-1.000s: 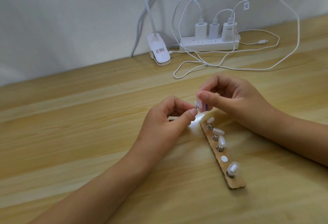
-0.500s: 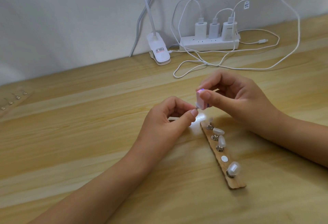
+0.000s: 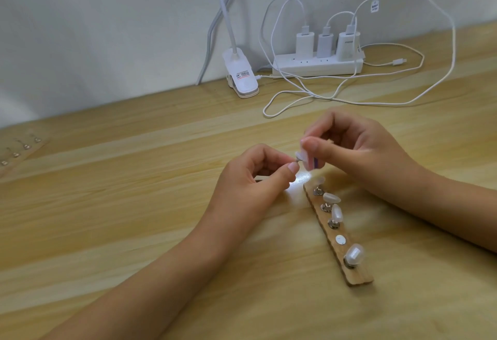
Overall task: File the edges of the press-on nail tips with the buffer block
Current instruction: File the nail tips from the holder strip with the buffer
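Note:
My left hand pinches the small metal stand of a pale nail tip between thumb and forefinger, above the table. My right hand grips a small pink and purple buffer block with thumb and fingers, and the block touches the nail tip. Below them a wooden holder strip lies on the table, carrying several more nail tips on metal stands and one bare metal disc.
A white power strip with three chargers and looping white cables sits at the wall. A white clip lamp base stands left of it. Another wooden strip with metal stands lies at the far left edge.
The buffer block has shifted slightly in my right hand against the nail tip, up and then back down. My left hand stays in place. The view has panned a little left.

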`<state>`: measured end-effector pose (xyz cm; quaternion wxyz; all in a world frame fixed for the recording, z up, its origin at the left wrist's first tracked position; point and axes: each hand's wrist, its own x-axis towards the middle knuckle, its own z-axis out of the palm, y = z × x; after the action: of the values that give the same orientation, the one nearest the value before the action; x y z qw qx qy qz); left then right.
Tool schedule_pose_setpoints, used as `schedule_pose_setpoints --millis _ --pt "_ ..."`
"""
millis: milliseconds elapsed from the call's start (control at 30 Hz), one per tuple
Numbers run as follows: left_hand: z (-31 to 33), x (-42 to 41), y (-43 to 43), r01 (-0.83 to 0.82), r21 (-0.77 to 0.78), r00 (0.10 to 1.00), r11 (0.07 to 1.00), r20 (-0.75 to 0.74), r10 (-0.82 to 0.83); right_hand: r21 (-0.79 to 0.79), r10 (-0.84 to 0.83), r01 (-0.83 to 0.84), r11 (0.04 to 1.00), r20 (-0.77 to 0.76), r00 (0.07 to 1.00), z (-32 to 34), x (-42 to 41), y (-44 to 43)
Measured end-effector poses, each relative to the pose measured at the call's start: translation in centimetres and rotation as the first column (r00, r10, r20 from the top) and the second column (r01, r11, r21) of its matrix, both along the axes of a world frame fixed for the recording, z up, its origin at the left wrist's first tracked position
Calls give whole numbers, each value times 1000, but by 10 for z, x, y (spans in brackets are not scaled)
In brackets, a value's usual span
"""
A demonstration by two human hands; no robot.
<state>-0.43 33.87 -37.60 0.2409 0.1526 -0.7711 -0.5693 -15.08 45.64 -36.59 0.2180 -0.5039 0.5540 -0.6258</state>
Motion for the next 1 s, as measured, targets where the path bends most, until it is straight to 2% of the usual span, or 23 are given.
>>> schedule_pose_setpoints --millis 67,167,300,467,600,700,767,900,1000 --pt "0 0 0 -1 2 1000 1000 0 1 -26 -6 6 1000 8 1000 0 0 0" --pt "1 0 0 -8 6 1000 1000 4 8 39 -1 1 999 -8 1000 0 -1 -1" --pt "1 0 0 -11 -1 1000 1000 15 11 12 -3 3 1000 4 1000 0 -1 0" --pt "1 0 1 -2 26 1000 1000 8 2 2 -7 7 1000 19 1000 0 0 1" --pt "2 0 -1 12 77 1000 997 -12 -11 53 7 -8 999 24 1000 -1 0 -1" --pt "4 1 0 46 108 999 993 -5 -45 -24 0 2 1000 76 997 2 0 -1" --pt "5 1 1 69 88 997 994 13 -70 -81 -15 23 996 92 996 3 0 1" --pt "4 2 2 68 42 997 997 19 -69 8 -9 8 1000 43 999 1 0 0" --pt "4 2 1 67 54 998 996 8 -68 -29 -35 37 999 46 998 0 -1 -1"
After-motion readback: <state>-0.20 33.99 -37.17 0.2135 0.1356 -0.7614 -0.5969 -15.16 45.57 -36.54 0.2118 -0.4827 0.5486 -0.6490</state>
